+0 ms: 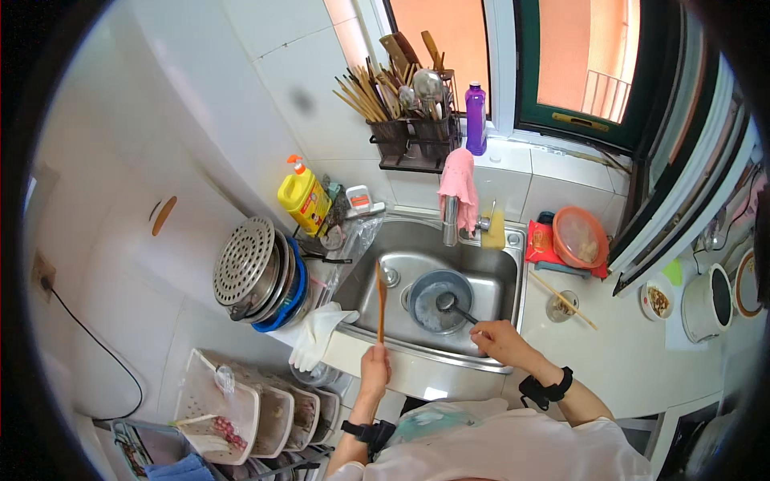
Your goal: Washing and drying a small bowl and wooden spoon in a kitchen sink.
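Note:
My left hand (375, 368) is closed around the lower end of a wooden utensil (381, 303), held upright in the picture over the left part of the stainless steel sink (385, 234). In my right hand (502, 343) is the handle of a dark ladle (446, 302). Its bowl rests in a grey round pot or basin (466, 288) with cloudy liquid, standing in the sink. A pink cloth (458, 180) hangs over the faucet (450, 228) behind the basin. White rubber gloves (322, 330) lie at the sink's left front corner.
Stacked steamer pans (245, 261) and a yellow pump bottle (304, 198) stand left. Behind are a utensil rack (421, 162) and a purple bottle (476, 120). On the right counter are an orange basin (580, 237), a glass with chopsticks (559, 309) and a food bowl (657, 299).

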The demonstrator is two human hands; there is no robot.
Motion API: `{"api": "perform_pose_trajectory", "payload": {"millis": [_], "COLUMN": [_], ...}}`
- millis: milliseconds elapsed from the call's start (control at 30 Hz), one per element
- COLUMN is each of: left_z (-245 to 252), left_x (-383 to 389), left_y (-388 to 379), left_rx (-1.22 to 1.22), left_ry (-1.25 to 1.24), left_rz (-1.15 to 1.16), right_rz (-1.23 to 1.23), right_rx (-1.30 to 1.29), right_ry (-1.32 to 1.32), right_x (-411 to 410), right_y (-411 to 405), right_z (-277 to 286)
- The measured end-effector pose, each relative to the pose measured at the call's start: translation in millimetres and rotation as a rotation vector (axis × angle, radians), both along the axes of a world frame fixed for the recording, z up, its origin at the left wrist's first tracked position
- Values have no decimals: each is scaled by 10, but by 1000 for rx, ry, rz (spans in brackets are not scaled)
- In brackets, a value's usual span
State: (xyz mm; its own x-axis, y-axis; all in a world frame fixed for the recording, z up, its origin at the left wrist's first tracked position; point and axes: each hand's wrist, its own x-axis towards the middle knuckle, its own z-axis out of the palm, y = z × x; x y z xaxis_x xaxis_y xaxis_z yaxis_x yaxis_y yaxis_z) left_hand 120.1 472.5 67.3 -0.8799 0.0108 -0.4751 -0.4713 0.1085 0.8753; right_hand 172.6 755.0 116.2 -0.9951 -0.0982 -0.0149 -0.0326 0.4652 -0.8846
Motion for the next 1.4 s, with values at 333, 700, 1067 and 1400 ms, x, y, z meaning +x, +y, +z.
{"api": "perform_pose_trajectory", "payload": {"millis": [333, 700, 1067, 1400], "left_z": [627, 1625, 841, 180], "left_x": [80, 213, 227, 165], "left_y": [135, 222, 222, 201], "left_rx": [-146, 15, 189, 476], "left_ry": [773, 676, 141, -484], "left_rz": [60, 42, -46, -11], "right_rz": [158, 154, 84, 169], "right_rx": [-10, -92, -234, -237], "right_ry": [87, -37, -185, -222], "right_x": [103, 115, 117, 34], "right_y": [-256, -235, -301, -318], "right_z": [208, 232, 208, 123]}}
